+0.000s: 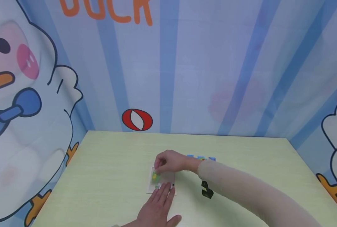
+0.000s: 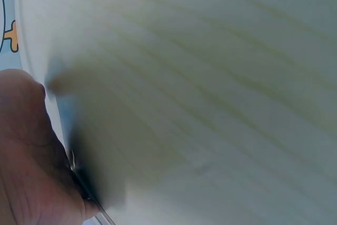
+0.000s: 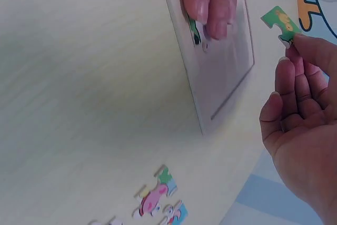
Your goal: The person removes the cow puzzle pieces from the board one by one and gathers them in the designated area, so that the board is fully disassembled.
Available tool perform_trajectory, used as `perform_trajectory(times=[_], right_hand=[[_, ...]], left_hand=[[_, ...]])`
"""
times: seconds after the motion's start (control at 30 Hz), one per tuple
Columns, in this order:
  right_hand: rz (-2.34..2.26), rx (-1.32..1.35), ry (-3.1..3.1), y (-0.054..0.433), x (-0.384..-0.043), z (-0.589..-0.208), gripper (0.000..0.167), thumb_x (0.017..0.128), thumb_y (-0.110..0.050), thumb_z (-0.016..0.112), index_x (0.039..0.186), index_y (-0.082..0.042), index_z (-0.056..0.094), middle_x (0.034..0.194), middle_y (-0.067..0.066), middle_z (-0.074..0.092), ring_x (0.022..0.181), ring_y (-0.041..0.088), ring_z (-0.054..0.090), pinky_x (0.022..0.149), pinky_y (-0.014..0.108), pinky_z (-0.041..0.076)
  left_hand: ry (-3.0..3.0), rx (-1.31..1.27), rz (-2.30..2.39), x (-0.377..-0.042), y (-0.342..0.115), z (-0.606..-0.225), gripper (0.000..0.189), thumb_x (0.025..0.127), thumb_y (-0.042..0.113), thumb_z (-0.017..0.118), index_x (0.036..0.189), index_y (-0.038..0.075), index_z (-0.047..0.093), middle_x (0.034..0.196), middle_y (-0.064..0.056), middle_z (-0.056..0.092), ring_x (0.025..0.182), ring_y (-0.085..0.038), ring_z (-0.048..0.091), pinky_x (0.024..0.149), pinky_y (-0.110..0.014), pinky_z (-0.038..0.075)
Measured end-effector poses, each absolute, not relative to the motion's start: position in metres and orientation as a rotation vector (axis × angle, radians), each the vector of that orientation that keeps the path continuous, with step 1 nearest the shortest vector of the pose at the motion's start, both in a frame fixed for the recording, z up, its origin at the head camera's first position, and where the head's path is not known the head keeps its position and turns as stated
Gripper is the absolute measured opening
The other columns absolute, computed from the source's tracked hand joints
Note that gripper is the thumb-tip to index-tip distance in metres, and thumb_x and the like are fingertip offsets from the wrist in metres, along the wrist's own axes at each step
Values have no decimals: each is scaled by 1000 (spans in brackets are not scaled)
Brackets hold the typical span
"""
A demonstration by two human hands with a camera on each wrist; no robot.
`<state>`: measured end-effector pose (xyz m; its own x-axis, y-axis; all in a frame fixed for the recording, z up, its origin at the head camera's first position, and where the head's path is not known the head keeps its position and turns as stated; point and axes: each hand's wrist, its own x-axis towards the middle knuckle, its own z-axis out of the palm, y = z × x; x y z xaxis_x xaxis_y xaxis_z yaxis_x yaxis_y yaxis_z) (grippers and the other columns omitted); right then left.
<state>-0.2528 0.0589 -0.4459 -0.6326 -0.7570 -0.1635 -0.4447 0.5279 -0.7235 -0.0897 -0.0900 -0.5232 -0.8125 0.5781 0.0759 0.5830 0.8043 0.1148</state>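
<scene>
My left hand lies nearest, fingers straight and thumb out to the side, pressing the near part of a pale tray and gripping nothing. Beyond it, my right hand pinches a green puzzle piece between thumb and finger, the other fingers curled in. The piece is over the tray's left part; in the right wrist view its long axis slants from upper left to lower right, the pinched end lower right, a notch facing lower left. Past my right wrist lie loose pieces. The pale yellow-green tabletop, faintly grained, runs back to a blue-striped cloth with orange letters, a red-and-white oval and, at left, a big white duck.
</scene>
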Motion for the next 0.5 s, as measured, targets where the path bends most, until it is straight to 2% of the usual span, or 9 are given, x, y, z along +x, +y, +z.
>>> perform_trajectory(times=[0.13, 0.5], right_hand=[[-898, -974, 2325, 68, -257, -440, 7, 98, -18, 79, 99, -13, 74, 90, -9, 71, 85, 5, 65, 83, 24, 54], [-877, -937, 2366, 102, -262, -431, 7, 99, -17, 78, 101, -12, 74, 93, -7, 71, 88, 7, 66, 85, 27, 56]], left_hand=[[-2920, -958, -194, -89, -90, -522, 84, 110, 67, 36, 162, 1, 42, 169, -19, 40, 156, -32, 40, 121, -47, 41], [-2963, -952, -143, -89, -90, -522, 87, 109, 69, 32, 163, 2, 40, 171, -17, 36, 158, -31, 37, 123, -46, 38]])
